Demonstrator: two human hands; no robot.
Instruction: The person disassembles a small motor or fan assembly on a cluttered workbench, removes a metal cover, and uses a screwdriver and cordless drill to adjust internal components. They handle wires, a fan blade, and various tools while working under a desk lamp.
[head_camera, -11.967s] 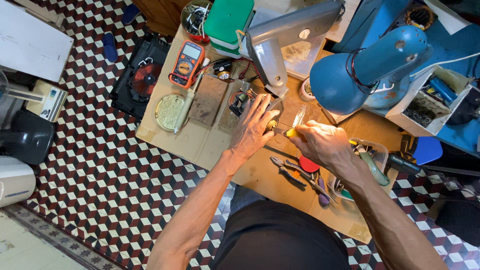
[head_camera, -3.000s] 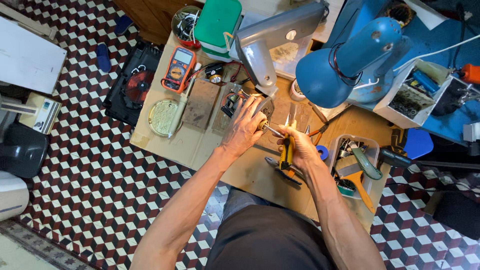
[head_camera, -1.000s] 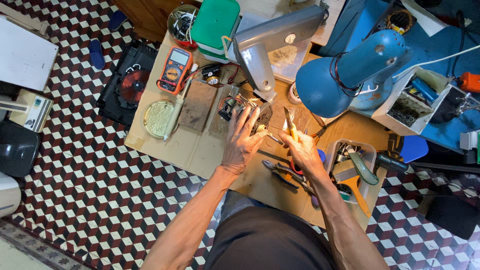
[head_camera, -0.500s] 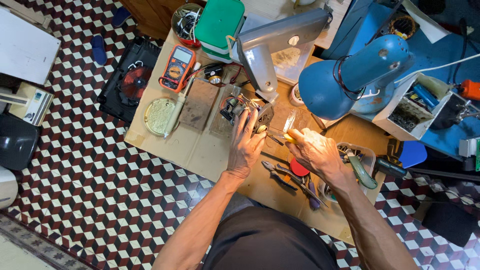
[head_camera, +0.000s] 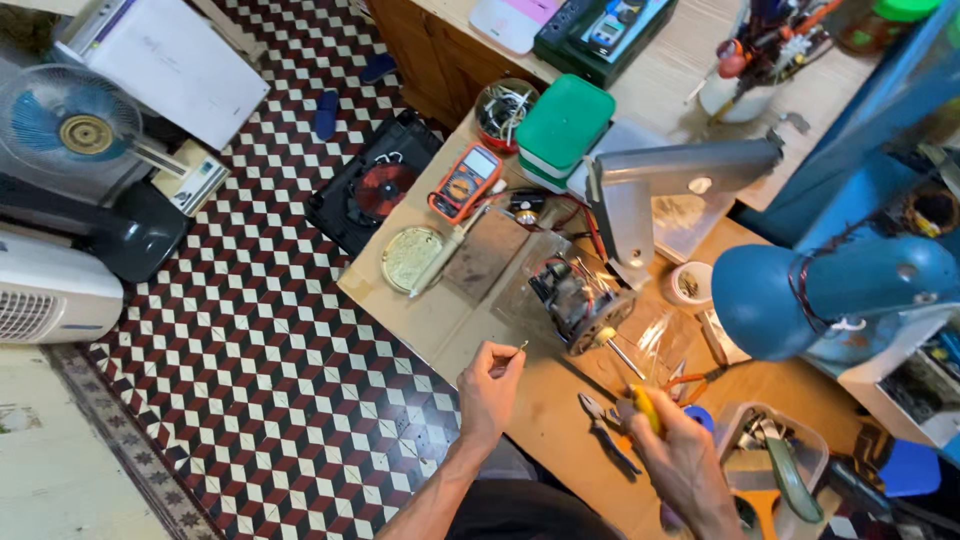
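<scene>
**Two hands over a cluttered wooden counter**

The wooden counter (head_camera: 500, 330) runs from the near middle to the far right, above a red, black and white tiled floor (head_camera: 250, 330). A blue desk lamp (head_camera: 830, 295) hangs over its right side, and a grey metal housing (head_camera: 650, 200) stands left of the lamp, further back. Just near of that housing lies a small electric motor (head_camera: 580, 300) — dark windings showing, shaft pointing near-right — on a sheet of clear plastic. Far of it sit a green-lidded box (head_camera: 562, 128) and an orange multimeter (head_camera: 466, 182), with a round yellowish dish (head_camera: 412, 258) at the counter's left edge.

The left hand (head_camera: 490, 385) is raised at the near edge of the counter, its grip pinched together on a tiny metal part (head_camera: 522, 346) held between thumb and fingertip, just near-left of the motor and clear of it. The right hand (head_camera: 685, 460), near and to the right, is closed around a yellow-handled tool (head_camera: 645, 408) — its working end is hidden, so its kind cannot be told. Dark pliers (head_camera: 605, 430) lie on the counter between the two hands.
</scene>
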